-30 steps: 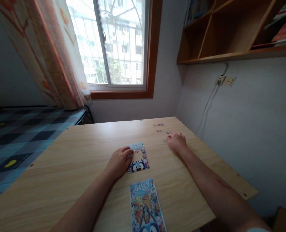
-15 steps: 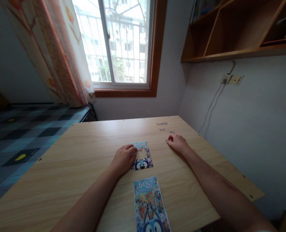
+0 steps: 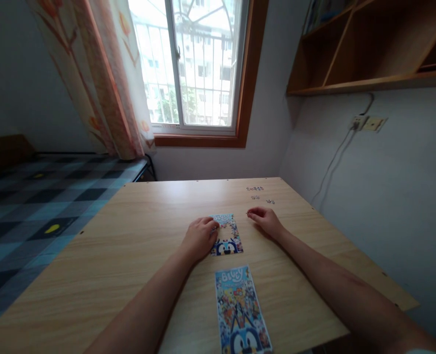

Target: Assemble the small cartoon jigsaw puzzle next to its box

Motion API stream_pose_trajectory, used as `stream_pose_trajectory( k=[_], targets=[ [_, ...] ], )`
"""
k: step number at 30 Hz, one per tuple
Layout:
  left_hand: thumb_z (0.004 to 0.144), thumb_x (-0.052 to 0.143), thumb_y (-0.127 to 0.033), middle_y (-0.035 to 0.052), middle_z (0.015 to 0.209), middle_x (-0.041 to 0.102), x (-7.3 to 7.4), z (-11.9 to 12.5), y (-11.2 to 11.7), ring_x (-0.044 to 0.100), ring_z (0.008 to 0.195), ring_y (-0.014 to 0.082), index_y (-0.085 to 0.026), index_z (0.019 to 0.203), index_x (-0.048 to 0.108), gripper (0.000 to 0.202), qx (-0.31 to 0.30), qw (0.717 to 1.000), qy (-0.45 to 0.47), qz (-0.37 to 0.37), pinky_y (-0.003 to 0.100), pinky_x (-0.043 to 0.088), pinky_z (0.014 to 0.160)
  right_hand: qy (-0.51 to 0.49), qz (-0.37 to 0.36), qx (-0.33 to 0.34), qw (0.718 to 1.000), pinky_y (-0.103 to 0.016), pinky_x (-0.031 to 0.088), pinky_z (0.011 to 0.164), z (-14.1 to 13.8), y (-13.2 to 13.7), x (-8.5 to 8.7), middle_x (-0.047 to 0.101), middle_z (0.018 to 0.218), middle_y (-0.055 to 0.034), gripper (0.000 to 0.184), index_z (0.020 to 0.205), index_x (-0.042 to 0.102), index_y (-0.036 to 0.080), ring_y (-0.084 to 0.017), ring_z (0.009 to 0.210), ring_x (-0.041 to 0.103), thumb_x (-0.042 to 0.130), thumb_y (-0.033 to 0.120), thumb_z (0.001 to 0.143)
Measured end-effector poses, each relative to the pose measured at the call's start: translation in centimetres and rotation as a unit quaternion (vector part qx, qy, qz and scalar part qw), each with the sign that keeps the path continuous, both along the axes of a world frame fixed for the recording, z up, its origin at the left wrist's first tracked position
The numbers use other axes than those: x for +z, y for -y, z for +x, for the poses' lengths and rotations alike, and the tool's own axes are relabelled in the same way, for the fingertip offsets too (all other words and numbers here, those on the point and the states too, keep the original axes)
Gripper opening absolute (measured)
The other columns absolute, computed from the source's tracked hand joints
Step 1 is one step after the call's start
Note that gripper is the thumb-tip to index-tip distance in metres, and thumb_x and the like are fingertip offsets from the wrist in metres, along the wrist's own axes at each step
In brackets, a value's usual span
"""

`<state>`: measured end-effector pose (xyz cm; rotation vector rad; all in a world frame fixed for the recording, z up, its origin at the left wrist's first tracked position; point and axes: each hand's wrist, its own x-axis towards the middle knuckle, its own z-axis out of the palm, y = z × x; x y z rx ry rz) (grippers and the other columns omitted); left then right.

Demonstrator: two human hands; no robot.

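Note:
A partly assembled jigsaw puzzle (image 3: 227, 247) lies on the wooden table, with a gap in its middle where bare wood shows. Along its left edge rests my left hand (image 3: 200, 237), palm down and fingers loosely spread, covering part of that side. To the right of the puzzle, my right hand (image 3: 265, 220) pinches a small puzzle piece (image 3: 247, 213) just above or on the tabletop; which of the two I cannot tell. Nearer to me lies a printed Bluey picture sheet (image 3: 242, 309), apart from both hands.
Several loose puzzle pieces (image 3: 255, 189) form a row near the table's far right, with small groups (image 3: 270, 201) in front of it. The table (image 3: 147, 236) borders a wall at right. A checkered bed (image 3: 55, 216) stands left; a wooden shelf (image 3: 350, 83) hangs above.
My right hand has moved left toward the puzzle with the piece between its fingers. My left hand stays on the puzzle's left edge. The whole view has shifted slightly.

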<state>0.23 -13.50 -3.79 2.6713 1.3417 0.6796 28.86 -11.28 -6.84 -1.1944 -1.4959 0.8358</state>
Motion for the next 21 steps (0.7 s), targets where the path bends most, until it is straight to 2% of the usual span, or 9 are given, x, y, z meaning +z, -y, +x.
stream_pose_trajectory(
  k=[3,7,12,18,21],
  targets=[
    [0.089,0.056,-0.021,0.0081,0.114,0.07,0.0,0.1,0.1,0.063,0.106,0.0252,-0.023,0.106,0.073,0.024,0.003,1.0,-0.003,0.003,0.041,0.049,0.099,0.011,-0.034,0.033,0.999,-0.042,0.053,0.091,-0.7,-0.3,0.4,0.079,0.096,-0.0095,0.038,0.094,0.079,0.018,-0.025,0.094,0.071,0.076,0.051,0.074],
    [0.089,0.057,-0.022,0.0081,0.113,0.07,0.0,0.1,0.1,0.063,0.106,0.0258,-0.023,0.106,0.072,0.023,0.006,1.0,-0.003,0.005,0.042,0.048,0.098,-0.005,-0.039,0.089,0.995,-0.041,0.052,0.095,-3.0,-1.5,0.9,0.079,0.099,-0.0079,0.038,0.094,0.08,0.019,-0.024,0.097,0.071,0.076,0.051,0.074],
    [0.089,0.058,-0.022,0.0079,0.116,0.07,0.0,0.1,0.2,0.063,0.109,0.0265,-0.024,0.108,0.072,0.024,0.01,1.0,-0.005,0.002,0.043,0.048,0.101,-0.057,-0.05,0.126,0.989,-0.039,0.054,0.087,-5.6,-2.9,0.8,0.079,0.092,-0.0079,0.037,0.089,0.08,0.018,-0.023,0.088,0.071,0.082,0.049,0.068],
    [0.09,0.058,-0.023,0.007,0.119,0.069,-0.1,0.1,0.3,0.062,0.111,0.0263,-0.024,0.109,0.071,0.024,0.012,1.0,-0.006,-0.005,0.044,0.047,0.102,-0.084,-0.051,0.136,0.986,-0.037,0.054,0.084,-5.3,-2.5,0.4,0.078,0.089,-0.0057,0.037,0.089,0.079,0.018,-0.021,0.083,0.07,0.086,0.044,0.064],
    [0.09,0.058,-0.022,0.0068,0.121,0.069,-0.1,0.1,0.2,0.062,0.113,0.0265,-0.023,0.111,0.071,0.024,0.013,1.0,-0.013,-0.008,0.044,0.046,0.104,-0.056,-0.044,0.146,0.987,-0.034,0.053,0.08,-5.0,-2.5,0.5,0.078,0.085,-0.0048,0.03,0.086,0.079,0.018,-0.019,0.08,0.068,0.083,0.041,0.067]
  ],
)
